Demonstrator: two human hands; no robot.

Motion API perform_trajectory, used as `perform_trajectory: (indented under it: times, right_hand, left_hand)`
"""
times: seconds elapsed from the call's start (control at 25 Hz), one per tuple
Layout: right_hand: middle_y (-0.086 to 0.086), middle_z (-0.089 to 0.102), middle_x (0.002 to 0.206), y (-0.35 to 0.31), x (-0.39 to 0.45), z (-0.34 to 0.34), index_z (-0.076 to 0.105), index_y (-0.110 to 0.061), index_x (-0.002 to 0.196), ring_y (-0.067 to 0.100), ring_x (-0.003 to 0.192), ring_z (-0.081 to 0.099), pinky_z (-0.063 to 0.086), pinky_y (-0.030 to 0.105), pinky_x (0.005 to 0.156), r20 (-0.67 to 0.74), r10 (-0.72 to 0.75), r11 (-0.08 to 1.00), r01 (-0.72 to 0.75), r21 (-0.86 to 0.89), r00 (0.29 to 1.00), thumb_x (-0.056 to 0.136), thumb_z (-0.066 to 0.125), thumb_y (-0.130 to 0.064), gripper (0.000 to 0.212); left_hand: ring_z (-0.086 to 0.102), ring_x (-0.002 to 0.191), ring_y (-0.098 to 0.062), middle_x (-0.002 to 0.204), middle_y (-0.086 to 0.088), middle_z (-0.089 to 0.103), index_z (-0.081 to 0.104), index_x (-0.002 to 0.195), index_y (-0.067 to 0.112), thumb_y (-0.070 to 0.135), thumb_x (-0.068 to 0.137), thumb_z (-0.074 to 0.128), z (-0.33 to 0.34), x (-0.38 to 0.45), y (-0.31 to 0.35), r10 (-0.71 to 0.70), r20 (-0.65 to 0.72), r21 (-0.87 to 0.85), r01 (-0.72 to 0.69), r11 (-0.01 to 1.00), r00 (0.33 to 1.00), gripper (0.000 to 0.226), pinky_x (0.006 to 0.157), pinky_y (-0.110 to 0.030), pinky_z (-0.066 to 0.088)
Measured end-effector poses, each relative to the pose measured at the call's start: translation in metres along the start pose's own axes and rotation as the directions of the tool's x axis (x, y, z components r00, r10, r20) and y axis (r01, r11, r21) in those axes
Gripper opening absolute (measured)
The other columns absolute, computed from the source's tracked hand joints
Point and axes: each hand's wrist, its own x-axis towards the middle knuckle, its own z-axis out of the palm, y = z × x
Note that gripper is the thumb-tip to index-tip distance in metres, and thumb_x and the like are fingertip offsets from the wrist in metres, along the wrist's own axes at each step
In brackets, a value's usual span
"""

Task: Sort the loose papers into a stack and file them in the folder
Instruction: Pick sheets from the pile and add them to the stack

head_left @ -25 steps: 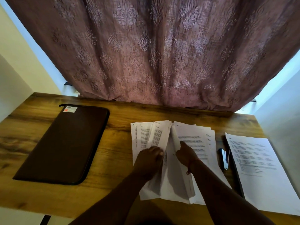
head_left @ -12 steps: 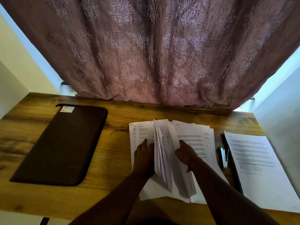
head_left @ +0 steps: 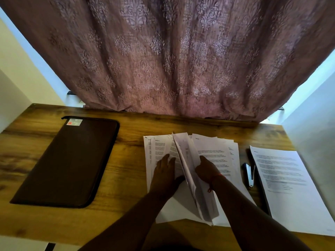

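A fanned pile of printed papers [head_left: 215,153] lies at the middle of the wooden desk [head_left: 130,211]. Several sheets [head_left: 188,171] stand up on edge between my hands. My left hand [head_left: 165,173] lies flat on the left part of the pile, fingers straight, its thumb against the raised sheets. My right hand [head_left: 206,169] holds the raised sheets from the right, fingers curled against them. A closed dark brown zip folder [head_left: 72,160] lies flat at the left of the desk, apart from the papers.
A single printed sheet [head_left: 290,185] lies at the right, partly over a dark board. A small stapler [head_left: 249,173] rests between it and the pile. A patterned curtain [head_left: 163,60] hangs behind the desk. White walls close both sides.
The raised sheets have swung from leaning left to standing and tipping right. My left hand has uncurled and spread flat on the left pile. My right hand has stayed in place.
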Motion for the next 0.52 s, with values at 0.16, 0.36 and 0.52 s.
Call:
perform_trajectory:
  times: [0.16,0.36,0.52]
  right_hand:
    - [0.014,0.057,0.127,-0.001,-0.001,-0.002,0.048,-0.013,0.132,0.033,0.118,0.053,0.046,0.045,0.101,0.016,0.001,1.0,-0.001,-0.007,1.0,0.092,0.059,-0.016,0.042]
    - [0.008,0.06,0.12,-0.001,-0.005,-0.004,0.052,-0.017,0.124,0.029,0.112,0.055,0.045,0.045,0.098,0.049,-0.009,0.999,0.006,0.047,0.999,0.095,0.057,-0.03,0.033]
    - [0.007,0.059,0.119,0.0,-0.003,-0.003,0.051,-0.014,0.124,0.03,0.114,0.056,0.045,0.044,0.099,0.056,-0.016,1.0,0.015,0.007,0.998,0.094,0.058,-0.027,0.034]
  left_hand:
    - [0.015,0.149,-0.025,0.162,-0.002,0.015,0.028,0.151,0.025,0.047,0.093,0.059,-0.005,0.0,0.003,-0.023,-0.041,-0.138,0.017,0.99,0.999,0.069,0.118,-0.049,0.025]
    - [0.062,0.113,-0.026,0.136,0.001,0.053,0.038,0.137,0.034,0.026,0.102,0.049,-0.008,0.005,0.015,-0.136,0.065,-0.569,0.149,0.808,0.989,0.038,0.087,-0.04,0.059]
    - [0.06,0.113,-0.026,0.121,-0.007,0.062,0.057,0.12,0.016,0.027,0.095,0.061,0.001,0.008,0.009,-0.221,0.167,-0.476,0.275,0.835,0.961,0.027,0.1,-0.046,0.052]
